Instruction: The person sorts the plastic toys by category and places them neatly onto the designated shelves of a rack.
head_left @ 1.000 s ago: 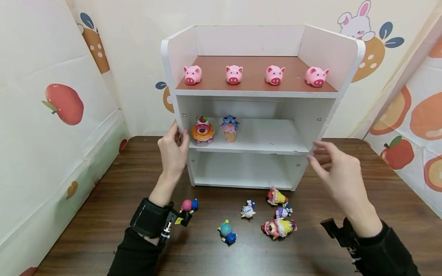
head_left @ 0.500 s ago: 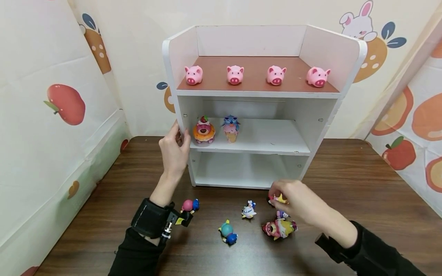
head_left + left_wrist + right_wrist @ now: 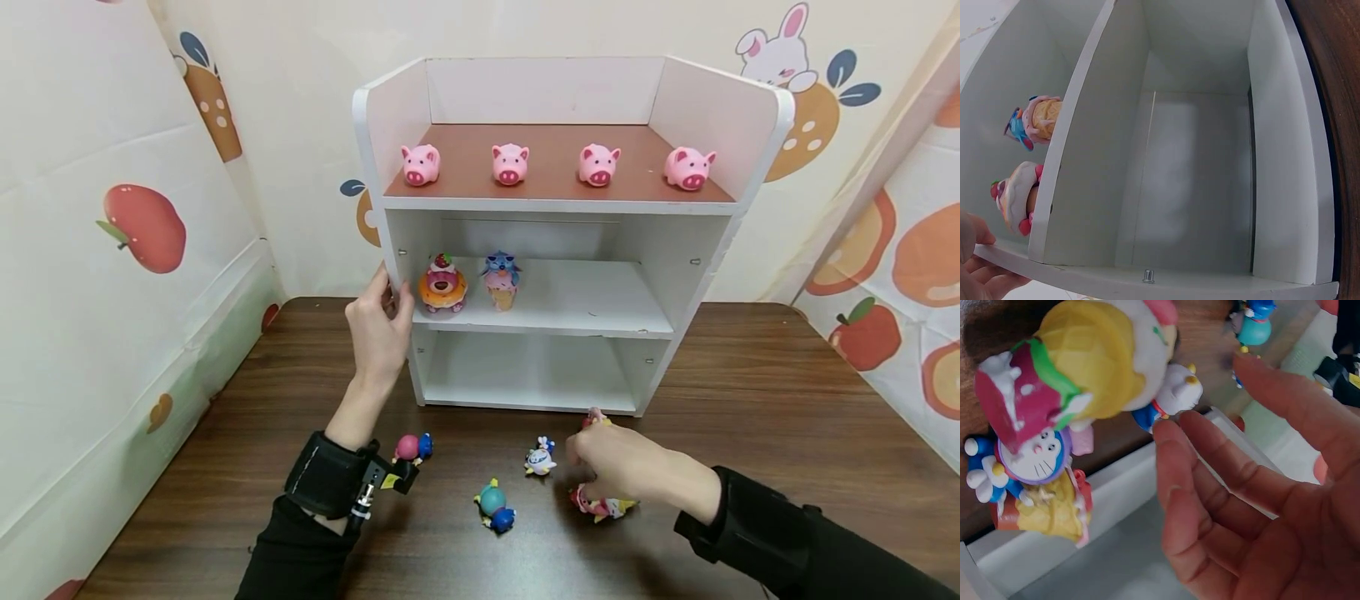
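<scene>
My left hand [image 3: 378, 337] grips the left side panel of a small white shelf unit [image 3: 540, 331], thumb inside and fingers outside in the left wrist view. My right hand [image 3: 633, 468] hovers low over a cluster of toy figurines, fingers loosely bent and spread, holding nothing. Partly hidden beneath it are a pink bear figurine [image 3: 597, 504] and a red-and-yellow figurine [image 3: 596, 417]. The right wrist view shows a blue-and-white cat figurine [image 3: 1035, 456] between a yellow-cone figurine [image 3: 1088, 359] and the shelf's base. A white figurine [image 3: 1179, 390] appears near the fingertips.
Four-legged pink pig figurines, several in a row [image 3: 510, 164], line the brown top shelf. The middle shelf carries a bear in an orange ring [image 3: 442, 287] and a blue ice-cream-cone figurine [image 3: 501, 279]. On the table lie a teal-and-blue figurine [image 3: 493, 505] and a pink-and-blue one [image 3: 412, 447].
My right hand has come from beside the shelf's right side, down and leftward over the figurine cluster, then slightly closer to the front. The left hand stays on the shelf's panel.
</scene>
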`<move>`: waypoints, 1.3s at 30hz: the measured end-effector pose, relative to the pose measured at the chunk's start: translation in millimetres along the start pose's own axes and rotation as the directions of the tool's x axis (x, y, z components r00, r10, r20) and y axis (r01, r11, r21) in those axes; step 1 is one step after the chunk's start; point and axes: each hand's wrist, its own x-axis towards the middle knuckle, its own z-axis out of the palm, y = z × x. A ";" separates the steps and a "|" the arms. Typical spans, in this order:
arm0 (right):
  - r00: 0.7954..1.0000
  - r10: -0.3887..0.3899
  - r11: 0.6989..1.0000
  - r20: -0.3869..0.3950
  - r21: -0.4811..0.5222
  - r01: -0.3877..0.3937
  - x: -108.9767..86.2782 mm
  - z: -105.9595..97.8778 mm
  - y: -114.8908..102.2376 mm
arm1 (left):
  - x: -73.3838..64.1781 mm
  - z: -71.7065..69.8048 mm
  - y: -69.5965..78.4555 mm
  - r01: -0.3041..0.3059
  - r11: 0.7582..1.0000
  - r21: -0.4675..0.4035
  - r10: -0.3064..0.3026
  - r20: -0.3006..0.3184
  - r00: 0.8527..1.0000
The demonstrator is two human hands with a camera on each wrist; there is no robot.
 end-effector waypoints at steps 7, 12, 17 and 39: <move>0.986 0.095 0.992 0.135 0.067 -0.105 9.9 5.4 1.2 | -0.3 -0.8 0.0 0.001 1.000 0.018 -0.001 0.011 1.000; 0.953 0.199 0.976 0.230 0.041 -0.214 16.5 9.7 -0.7 | -0.2 -0.4 0.0 0.004 1.000 0.019 -0.005 0.018 1.000; 0.952 0.188 0.981 0.240 0.004 -0.195 20.0 12.7 -1.2 | -0.4 -0.3 0.1 0.002 1.000 0.022 -0.002 0.014 1.000; 0.976 0.118 0.990 0.185 0.054 -0.130 9.0 16.1 3.1 | -0.6 -0.2 0.0 -0.006 0.999 0.031 0.006 0.011 1.000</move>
